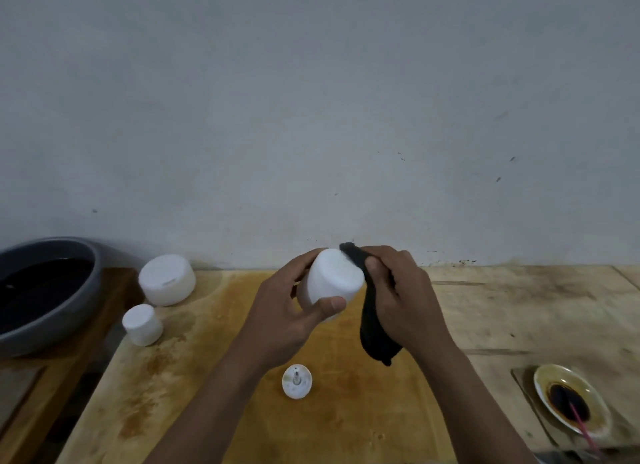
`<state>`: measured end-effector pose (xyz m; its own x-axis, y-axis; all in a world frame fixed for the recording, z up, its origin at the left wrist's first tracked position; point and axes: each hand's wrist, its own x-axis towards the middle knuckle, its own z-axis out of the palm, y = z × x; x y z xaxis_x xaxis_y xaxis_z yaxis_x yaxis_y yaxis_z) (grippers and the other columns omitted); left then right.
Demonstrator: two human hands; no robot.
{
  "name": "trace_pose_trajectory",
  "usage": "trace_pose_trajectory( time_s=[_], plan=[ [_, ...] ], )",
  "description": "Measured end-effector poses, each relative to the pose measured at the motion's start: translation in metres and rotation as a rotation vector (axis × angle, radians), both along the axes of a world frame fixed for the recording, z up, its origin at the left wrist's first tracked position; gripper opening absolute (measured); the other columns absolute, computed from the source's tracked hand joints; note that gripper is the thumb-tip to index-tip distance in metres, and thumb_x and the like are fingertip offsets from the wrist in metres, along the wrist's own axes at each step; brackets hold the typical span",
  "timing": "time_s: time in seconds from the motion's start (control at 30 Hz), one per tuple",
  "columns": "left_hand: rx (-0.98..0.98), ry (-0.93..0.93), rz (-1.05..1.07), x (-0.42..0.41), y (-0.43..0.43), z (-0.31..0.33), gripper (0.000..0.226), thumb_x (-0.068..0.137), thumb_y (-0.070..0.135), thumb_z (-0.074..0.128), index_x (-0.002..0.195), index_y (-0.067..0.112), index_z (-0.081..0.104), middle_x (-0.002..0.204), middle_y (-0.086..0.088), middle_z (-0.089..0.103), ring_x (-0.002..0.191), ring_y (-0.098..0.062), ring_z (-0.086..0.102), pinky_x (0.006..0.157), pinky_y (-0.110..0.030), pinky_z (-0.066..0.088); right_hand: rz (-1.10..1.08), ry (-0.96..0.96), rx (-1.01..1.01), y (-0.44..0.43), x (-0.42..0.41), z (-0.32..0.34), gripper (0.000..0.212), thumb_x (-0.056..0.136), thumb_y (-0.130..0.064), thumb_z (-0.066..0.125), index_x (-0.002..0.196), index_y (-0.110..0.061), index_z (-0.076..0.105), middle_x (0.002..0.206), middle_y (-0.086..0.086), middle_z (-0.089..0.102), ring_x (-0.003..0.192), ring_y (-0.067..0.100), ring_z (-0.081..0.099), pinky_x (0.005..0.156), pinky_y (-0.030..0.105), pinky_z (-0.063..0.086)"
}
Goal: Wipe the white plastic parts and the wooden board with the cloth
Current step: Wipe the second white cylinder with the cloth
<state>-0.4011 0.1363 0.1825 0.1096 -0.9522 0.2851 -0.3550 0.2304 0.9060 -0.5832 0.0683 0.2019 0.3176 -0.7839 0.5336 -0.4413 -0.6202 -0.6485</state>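
Where the left edge of the frame cuts it off, a round grey bowl (71,313) holding dark liquid sits on a dark wooden ledge. Just right of it, we see two white plastic parts standing on the yellowish wooden board (194,394): a large squat white plastic cylinder (167,279) by the wall, and a smaller white plastic cylinder (142,324) nearer the lower edge, close to it but apart. At centre frame, our left hand (287,311) grips a white plastic cup-shaped part (330,280) above the board, fingers curled round its far side and thumb pressed on its near side. Below it, a small white plastic disc with a metal pin (296,381) lies flat on the board. Right of the held part, our right hand (401,290) clutches a black cloth (375,332), pressing its upper end against the part's top edge while the rest hangs down. Further right is a pale, stained wooden table (519,307). At lower right, a small oval dish (541,385) holds dark sauce and a pink stick (581,425).
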Motion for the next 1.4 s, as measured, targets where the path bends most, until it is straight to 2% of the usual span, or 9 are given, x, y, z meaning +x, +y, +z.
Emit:
trace_pose_trajectory(
  time_s=[0.17,0.33,0.47,0.63,0.77,0.93,1.03,1.2,1.4],
  plan=[
    [-0.024,0.020,-0.001,-0.005,-0.004,0.002,0.058,0.085,0.038,0.079,0.137,0.038,0.056,0.129,0.019,0.066,0.117,-0.004,0.064,0.091,-0.021,0.054,0.200,0.026,-0.178,0.019,0.010,0.015,0.027,0.098,-0.019,0.047,0.115,-0.016,0.067,0.106,-0.018,0.065,0.094,0.015,0.054,0.076,0.016,0.043],
    [-0.039,-0.027,0.044,-0.006,0.000,-0.006,0.065,0.081,0.059,0.073,0.140,0.041,0.053,0.134,0.021,0.062,0.121,-0.005,0.061,0.095,-0.033,0.057,0.016,0.094,-0.075,-0.001,0.002,0.006,0.028,0.099,-0.021,0.044,0.115,-0.023,0.067,0.095,-0.025,0.061,0.089,0.003,0.049,0.071,0.013,0.034],
    [-0.080,0.004,0.003,-0.007,-0.002,0.000,0.057,0.087,0.044,0.078,0.137,0.045,0.052,0.133,0.022,0.063,0.121,-0.005,0.062,0.094,-0.023,0.054,0.108,0.110,-0.256,0.020,0.007,0.011,0.027,0.097,-0.016,0.048,0.116,-0.012,0.067,0.108,-0.007,0.068,0.090,0.012,0.050,0.077,0.013,0.039],
    [-0.034,-0.020,0.031,-0.009,-0.002,-0.004,0.064,0.081,0.058,0.074,0.139,0.043,0.052,0.134,0.022,0.061,0.121,-0.004,0.060,0.094,-0.027,0.056,-0.058,0.072,-0.053,0.002,0.002,0.007,0.028,0.102,-0.015,0.046,0.119,-0.026,0.065,0.094,-0.034,0.055,0.090,0.005,0.051,0.071,0.008,0.036],
    [-0.020,0.019,-0.002,-0.013,-0.005,0.000,0.056,0.085,0.038,0.078,0.136,0.035,0.056,0.128,0.020,0.067,0.117,-0.003,0.064,0.091,-0.019,0.054,0.098,0.055,-0.200,0.022,0.010,0.015,0.025,0.098,-0.016,0.048,0.117,-0.018,0.065,0.100,-0.027,0.059,0.091,0.005,0.047,0.074,0.008,0.037],
    [0.053,0.239,-0.041,-0.011,-0.008,-0.007,0.051,0.091,-0.007,0.067,0.136,0.017,0.060,0.127,0.001,0.071,0.120,-0.019,0.066,0.094,-0.035,0.059,0.156,0.048,-0.292,0.040,0.011,-0.008,0.031,0.097,-0.012,0.048,0.124,-0.015,0.064,0.126,-0.009,0.065,0.101,0.014,0.050,0.086,0.019,0.044],
    [0.124,0.452,-0.022,-0.025,-0.006,-0.003,0.034,0.097,0.012,0.062,0.131,0.020,0.065,0.123,0.001,0.074,0.117,-0.022,0.068,0.095,-0.038,0.059,0.062,-0.022,-0.280,0.038,0.020,-0.012,0.032,0.099,-0.013,0.046,0.127,-0.016,0.061,0.127,-0.011,0.063,0.102,0.014,0.051,0.086,0.021,0.046],
    [0.263,1.224,-0.033,-0.021,-0.004,0.026,0.054,0.090,0.039,0.061,0.136,0.010,0.057,0.128,-0.022,0.069,0.116,-0.041,0.068,0.098,-0.052,0.057,-0.130,-0.248,0.026,0.021,0.017,-0.003,0.027,0.103,-0.018,0.046,0.122,-0.034,0.058,0.108,-0.016,0.061,0.101,0.006,0.057,0.079,0.011,0.044],
    [0.394,1.338,-0.058,-0.027,-0.002,0.039,0.053,0.100,0.049,0.053,0.132,0.009,0.065,0.120,-0.022,0.073,0.101,-0.035,0.074,0.078,-0.043,0.063,-0.124,-0.339,-0.130,0.034,0.036,0.012,0.017,0.091,-0.014,0.069,0.106,-0.019,0.061,0.104,-0.004,0.059,0.097,-0.002,0.057,0.078,0.007,0.044]
  ],
)
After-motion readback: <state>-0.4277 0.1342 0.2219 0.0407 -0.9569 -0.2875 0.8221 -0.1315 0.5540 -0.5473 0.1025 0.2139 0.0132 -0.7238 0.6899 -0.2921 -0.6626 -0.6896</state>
